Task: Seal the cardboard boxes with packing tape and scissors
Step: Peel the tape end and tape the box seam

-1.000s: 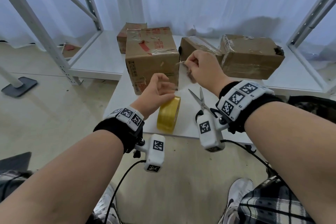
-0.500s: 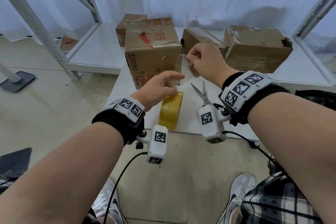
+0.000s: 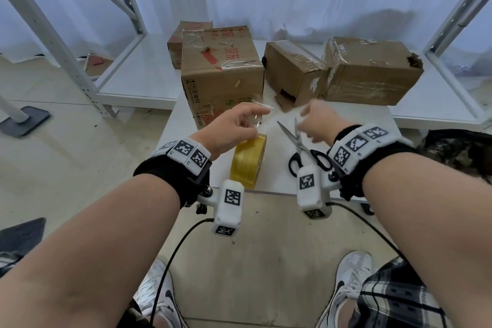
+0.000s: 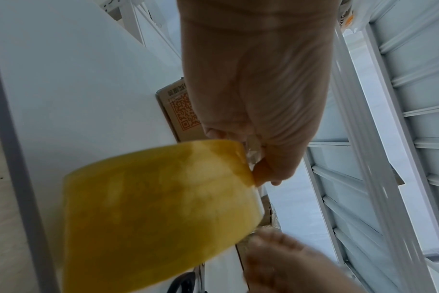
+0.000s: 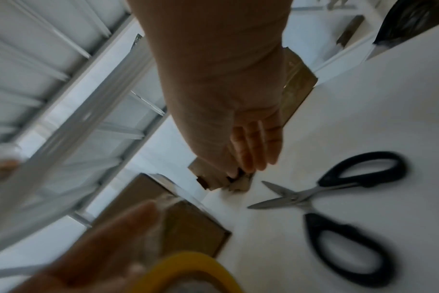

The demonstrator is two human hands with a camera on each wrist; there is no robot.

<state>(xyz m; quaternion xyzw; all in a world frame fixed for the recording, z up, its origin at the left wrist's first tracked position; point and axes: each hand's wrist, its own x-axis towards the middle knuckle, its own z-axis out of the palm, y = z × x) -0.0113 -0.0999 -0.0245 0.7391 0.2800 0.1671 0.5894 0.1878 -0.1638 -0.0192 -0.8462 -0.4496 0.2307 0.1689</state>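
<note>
White table (image 3: 346, 120): scissors (image 3: 298, 141) blades point away.

Yellow tape roll (image 3: 248, 161), black-handled scissors (image 3: 300, 150), brown boxes (image 3: 222, 76) — plaid trousers (image 3: 399, 298).

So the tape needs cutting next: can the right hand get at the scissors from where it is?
Probably yes. The right hand is open and holds nothing, just above the scissors, which lie open on the table with nothing covering them.
</note>
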